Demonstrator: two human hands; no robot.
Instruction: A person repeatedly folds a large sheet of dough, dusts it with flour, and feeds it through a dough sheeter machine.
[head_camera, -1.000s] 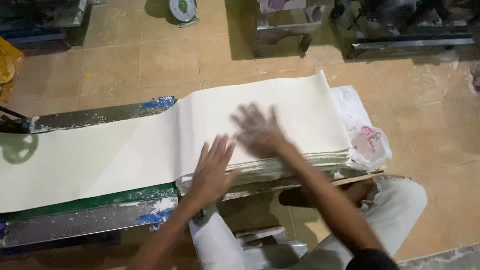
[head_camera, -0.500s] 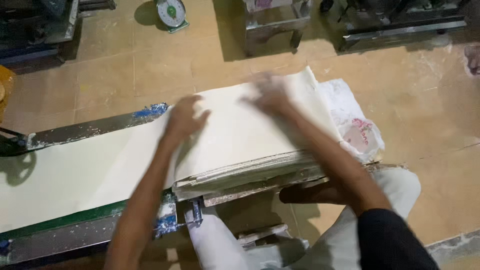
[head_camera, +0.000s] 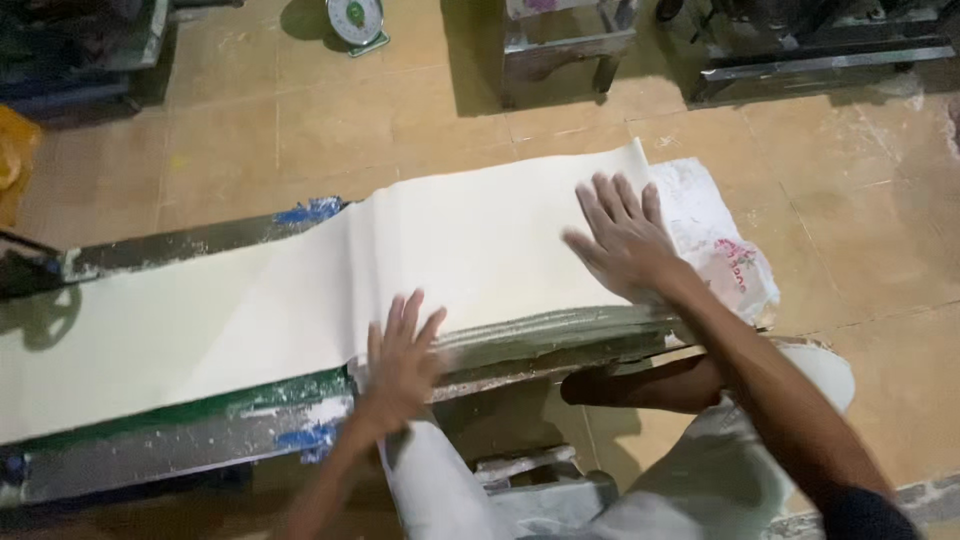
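A long cream sheet of dough (head_camera: 180, 320) lies along a green-edged metal conveyor (head_camera: 170, 440) and folds into a layered stack (head_camera: 480, 250) at its right end. My right hand (head_camera: 625, 240) lies flat with fingers spread on the stack's top near its right edge. Fingers apart, my left hand (head_camera: 400, 365) presses at the stack's near left corner, where the sheet meets the folded layers. Neither hand holds anything.
A white printed sack (head_camera: 720, 240) lies under the stack's right end. My legs in light trousers (head_camera: 700, 470) are below the conveyor. A weighing scale (head_camera: 355, 20), a metal stand (head_camera: 565, 45) and dark machines (head_camera: 820, 45) stand on the tiled floor behind.
My left hand has pulled back from the far side of the stack to its near left corner. My right hand has slid to the stack's right part.
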